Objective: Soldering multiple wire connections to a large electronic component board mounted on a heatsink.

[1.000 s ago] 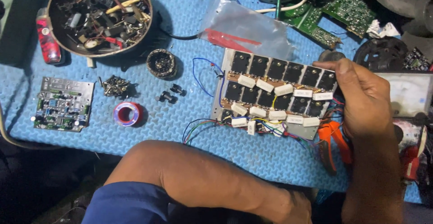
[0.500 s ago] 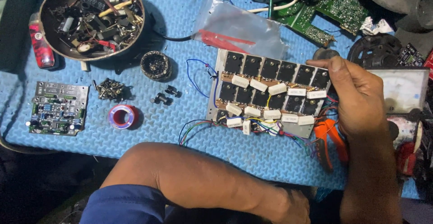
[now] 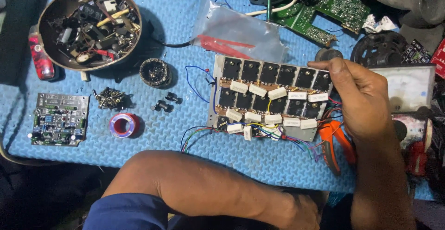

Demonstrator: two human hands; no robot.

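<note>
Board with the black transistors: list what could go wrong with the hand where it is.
1. The right hand grips only the transistor board's far corner, so it may tip or slide on the blue mat.
2. Loose coloured wires trail off the board's edge and could snag.
3. Orange pliers lie under the wrist and could get knocked.

Right hand (image 3: 357, 95) has slid up the board's (image 3: 269, 95) right edge.

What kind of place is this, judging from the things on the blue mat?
Most likely an electronics repair bench. The right hand touches a board of black transistors and white resistors, a round bowl holds loose salvaged parts, and a small green circuit board lies beside a solder reel.
</note>
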